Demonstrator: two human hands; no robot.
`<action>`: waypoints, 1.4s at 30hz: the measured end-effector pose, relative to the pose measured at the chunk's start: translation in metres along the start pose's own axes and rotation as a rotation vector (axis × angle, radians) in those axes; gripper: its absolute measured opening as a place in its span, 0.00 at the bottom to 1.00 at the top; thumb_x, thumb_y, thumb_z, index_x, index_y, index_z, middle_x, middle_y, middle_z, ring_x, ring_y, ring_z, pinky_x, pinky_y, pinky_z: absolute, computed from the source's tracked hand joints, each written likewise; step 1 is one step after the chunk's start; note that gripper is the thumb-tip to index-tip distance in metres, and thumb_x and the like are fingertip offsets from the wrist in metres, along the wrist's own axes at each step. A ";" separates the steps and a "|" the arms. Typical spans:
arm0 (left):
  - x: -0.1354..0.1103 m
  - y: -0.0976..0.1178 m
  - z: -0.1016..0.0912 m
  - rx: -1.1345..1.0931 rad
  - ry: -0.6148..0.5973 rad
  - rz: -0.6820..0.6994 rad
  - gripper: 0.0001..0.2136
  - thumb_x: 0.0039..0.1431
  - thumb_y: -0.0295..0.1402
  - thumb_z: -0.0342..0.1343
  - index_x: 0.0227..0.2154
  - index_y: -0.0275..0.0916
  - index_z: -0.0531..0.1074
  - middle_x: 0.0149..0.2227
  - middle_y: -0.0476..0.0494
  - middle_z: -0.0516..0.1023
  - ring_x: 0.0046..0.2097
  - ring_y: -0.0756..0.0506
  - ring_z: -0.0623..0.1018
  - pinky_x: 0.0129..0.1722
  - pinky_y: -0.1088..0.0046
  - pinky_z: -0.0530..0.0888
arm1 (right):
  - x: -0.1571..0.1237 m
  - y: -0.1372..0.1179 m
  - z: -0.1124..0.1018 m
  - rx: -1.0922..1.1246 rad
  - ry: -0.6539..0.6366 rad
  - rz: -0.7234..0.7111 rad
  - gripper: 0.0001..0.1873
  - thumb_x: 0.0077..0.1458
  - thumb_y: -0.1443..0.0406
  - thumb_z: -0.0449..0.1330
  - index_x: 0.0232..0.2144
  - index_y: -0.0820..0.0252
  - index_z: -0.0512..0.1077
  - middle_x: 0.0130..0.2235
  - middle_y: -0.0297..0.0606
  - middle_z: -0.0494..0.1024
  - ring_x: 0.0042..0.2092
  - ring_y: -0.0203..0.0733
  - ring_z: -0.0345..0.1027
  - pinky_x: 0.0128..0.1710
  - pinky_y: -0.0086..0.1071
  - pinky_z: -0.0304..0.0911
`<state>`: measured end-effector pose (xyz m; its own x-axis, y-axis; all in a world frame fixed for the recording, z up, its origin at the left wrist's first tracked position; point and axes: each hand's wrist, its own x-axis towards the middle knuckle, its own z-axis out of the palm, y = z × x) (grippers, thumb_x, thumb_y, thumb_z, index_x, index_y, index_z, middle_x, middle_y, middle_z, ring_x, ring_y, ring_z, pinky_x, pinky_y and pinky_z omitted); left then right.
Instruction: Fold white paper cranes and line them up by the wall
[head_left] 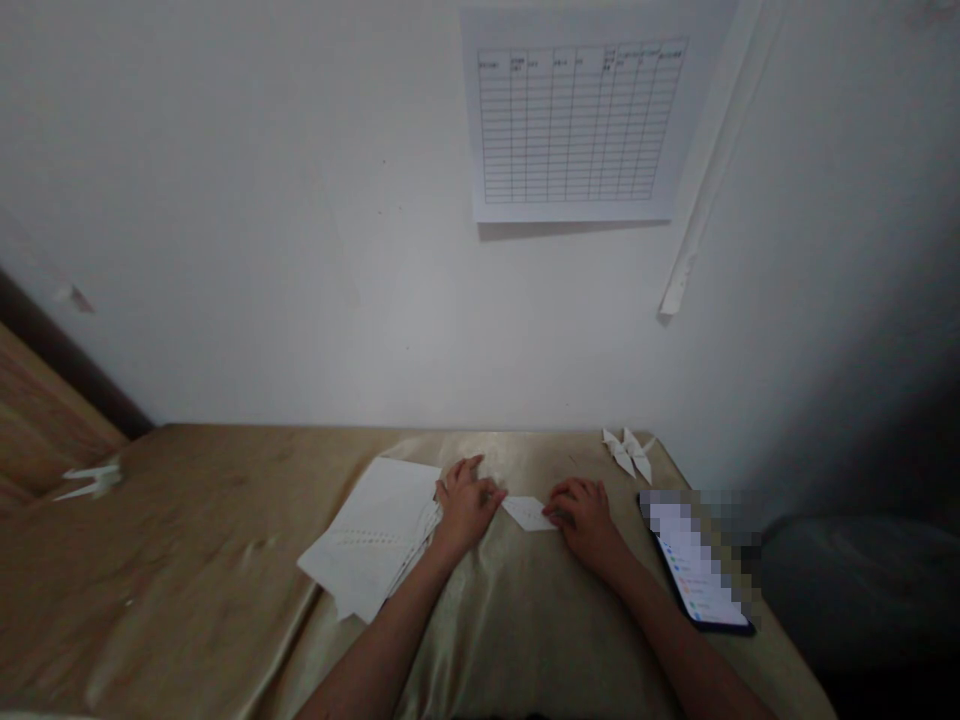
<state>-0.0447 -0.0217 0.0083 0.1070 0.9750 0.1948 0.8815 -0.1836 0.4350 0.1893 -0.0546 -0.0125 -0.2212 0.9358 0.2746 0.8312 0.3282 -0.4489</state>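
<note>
**Inspector:** Item under the hands?

**Assessor:** Small folded white paper [529,513], lying flat on the tan cloth [225,520], directly between both hands, toward the far side of the table.

**Inspector:** Grip?

**Assessor:** Left hand [465,510] lies open with fingers spread, fingertips at the paper's left corner; it clasps nothing. Right hand [589,522] has its fingers curled down onto the right corner. Whether it pinches or merely presses, I cannot tell.

**Inspector:** Surroundings?

**Assessor:** Stack of sheets [375,545] just beside the left hand. Phone [701,575] near the right forearm, close to the table's edge. Two paper cranes [628,452] beyond it, by the wall.

**Inspector:** Risks?

**Assessor:** In my judgement, the cloth looks glossy and wrinkled, so uneven pressure could let the paper slide and skew a crease. A sweep of the right forearm could push the phone off the edge.
</note>
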 end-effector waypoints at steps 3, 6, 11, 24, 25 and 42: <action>0.001 0.000 0.000 -0.015 -0.039 -0.032 0.11 0.62 0.43 0.56 0.34 0.45 0.81 0.68 0.47 0.59 0.69 0.31 0.52 0.62 0.37 0.54 | 0.000 -0.001 -0.001 -0.004 -0.002 0.009 0.13 0.57 0.68 0.57 0.38 0.45 0.78 0.49 0.35 0.75 0.56 0.48 0.60 0.63 0.52 0.39; 0.001 0.001 0.000 -0.007 -0.073 -0.029 0.12 0.63 0.43 0.54 0.34 0.46 0.81 0.69 0.49 0.58 0.70 0.31 0.50 0.61 0.33 0.50 | 0.000 -0.001 -0.002 0.012 -0.013 0.015 0.14 0.57 0.69 0.57 0.38 0.45 0.78 0.49 0.35 0.75 0.57 0.47 0.60 0.63 0.52 0.40; 0.002 0.004 0.000 -0.018 -0.093 -0.043 0.13 0.64 0.42 0.53 0.33 0.46 0.81 0.68 0.50 0.59 0.70 0.32 0.50 0.62 0.33 0.48 | 0.000 -0.001 -0.001 0.026 -0.019 0.034 0.13 0.57 0.69 0.57 0.38 0.45 0.78 0.49 0.35 0.75 0.57 0.47 0.59 0.63 0.53 0.38; 0.008 0.004 0.006 -0.046 -0.060 -0.117 0.13 0.63 0.42 0.54 0.29 0.46 0.81 0.64 0.51 0.68 0.67 0.34 0.58 0.65 0.39 0.46 | 0.002 0.001 0.002 0.030 -0.038 0.044 0.12 0.58 0.67 0.57 0.38 0.46 0.78 0.49 0.35 0.75 0.57 0.48 0.59 0.63 0.52 0.37; 0.007 0.003 0.006 -0.042 -0.065 -0.116 0.13 0.63 0.42 0.54 0.30 0.46 0.82 0.64 0.50 0.67 0.67 0.34 0.58 0.65 0.39 0.46 | 0.002 0.000 0.002 0.032 -0.035 0.045 0.12 0.58 0.68 0.57 0.37 0.46 0.78 0.49 0.35 0.75 0.57 0.48 0.59 0.63 0.52 0.37; 0.007 0.000 0.000 0.009 -0.129 -0.052 0.09 0.61 0.37 0.56 0.32 0.42 0.80 0.66 0.44 0.63 0.68 0.33 0.55 0.61 0.34 0.51 | 0.000 0.003 0.005 0.015 -0.043 0.010 0.20 0.56 0.69 0.58 0.45 0.39 0.78 0.51 0.36 0.74 0.57 0.49 0.59 0.63 0.53 0.41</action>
<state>-0.0437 -0.0148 0.0099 0.1187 0.9913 0.0576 0.8914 -0.1319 0.4335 0.1894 -0.0526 -0.0177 -0.2352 0.9434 0.2337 0.8259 0.3208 -0.4637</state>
